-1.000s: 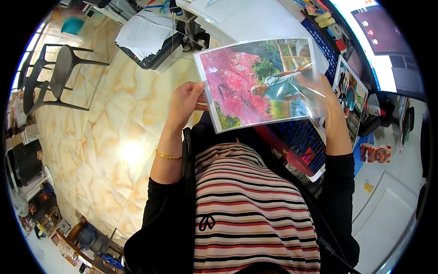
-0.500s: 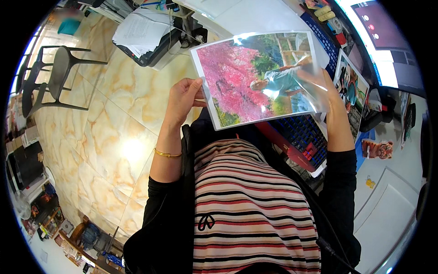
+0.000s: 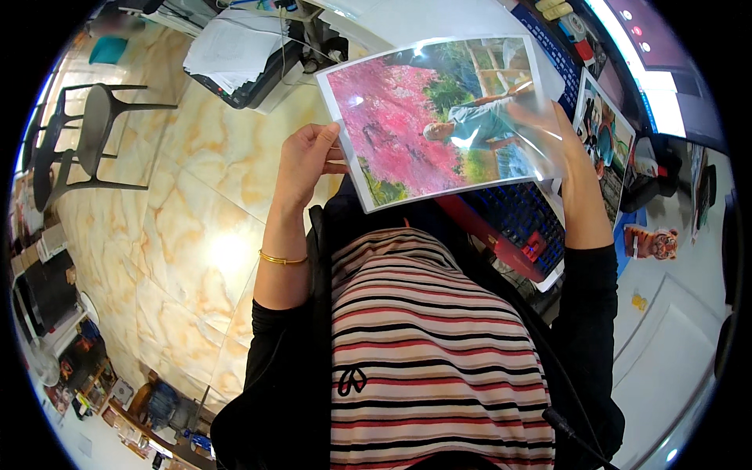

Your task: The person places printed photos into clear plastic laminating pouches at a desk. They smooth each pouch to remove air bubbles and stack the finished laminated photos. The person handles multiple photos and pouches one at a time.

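Observation:
A large glossy photo print of pink blossom and a person in blue is held up in front of me, inside a clear plastic sleeve. My left hand pinches its left edge with thumb on top. My right hand holds the right side from behind the clear film, fingers showing through it. Below the print are my striped top and black sleeves.
A keyboard with a red edge lies on the desk under the print. Another photo print rests to the right, near a monitor. A printer with paper stands at upper left. A dark chair stands on the marble floor.
The print and both hands have risen slightly and shifted a little to the left in view; both hands keep their grip.

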`<state>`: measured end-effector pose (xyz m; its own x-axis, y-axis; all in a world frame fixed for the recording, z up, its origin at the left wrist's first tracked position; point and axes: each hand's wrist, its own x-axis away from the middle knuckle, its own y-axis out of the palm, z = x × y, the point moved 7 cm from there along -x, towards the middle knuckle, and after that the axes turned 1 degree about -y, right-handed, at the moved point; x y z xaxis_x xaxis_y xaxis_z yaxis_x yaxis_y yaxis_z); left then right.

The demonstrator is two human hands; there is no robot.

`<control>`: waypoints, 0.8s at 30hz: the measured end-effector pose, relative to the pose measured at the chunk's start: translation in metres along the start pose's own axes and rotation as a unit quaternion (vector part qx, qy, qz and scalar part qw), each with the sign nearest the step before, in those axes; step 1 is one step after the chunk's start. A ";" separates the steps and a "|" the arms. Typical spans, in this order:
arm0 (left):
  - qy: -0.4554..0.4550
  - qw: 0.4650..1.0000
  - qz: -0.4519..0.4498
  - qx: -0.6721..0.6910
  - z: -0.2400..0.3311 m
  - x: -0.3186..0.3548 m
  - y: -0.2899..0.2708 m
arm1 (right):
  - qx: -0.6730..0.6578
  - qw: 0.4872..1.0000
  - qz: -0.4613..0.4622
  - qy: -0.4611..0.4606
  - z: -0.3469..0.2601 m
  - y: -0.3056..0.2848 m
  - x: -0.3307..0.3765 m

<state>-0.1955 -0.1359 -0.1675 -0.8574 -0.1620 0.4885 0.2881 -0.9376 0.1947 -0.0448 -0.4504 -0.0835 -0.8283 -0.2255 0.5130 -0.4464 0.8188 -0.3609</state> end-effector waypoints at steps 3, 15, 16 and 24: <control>-0.004 1.000 0.001 -0.008 -0.001 0.000 0.001 | -0.036 0.999 -0.027 -0.015 0.013 -0.006 -0.009; 0.006 1.000 0.003 -0.011 0.001 0.001 0.001 | -0.106 0.993 -0.046 0.004 0.031 -0.009 -0.017; 0.006 1.000 0.002 -0.014 -0.001 -0.001 0.000 | -0.091 0.995 -0.045 0.001 0.032 -0.010 -0.017; 0.010 1.000 0.007 -0.013 -0.005 -0.002 -0.001 | -0.047 0.999 -0.011 -0.021 0.007 -0.004 -0.008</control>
<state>-0.1961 -0.1362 -0.1735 -0.8618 -0.1808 0.4739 0.2892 -0.9428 0.1661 -0.0390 -0.4560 -0.0917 -0.8333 -0.2636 0.4859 -0.4322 0.8587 -0.2753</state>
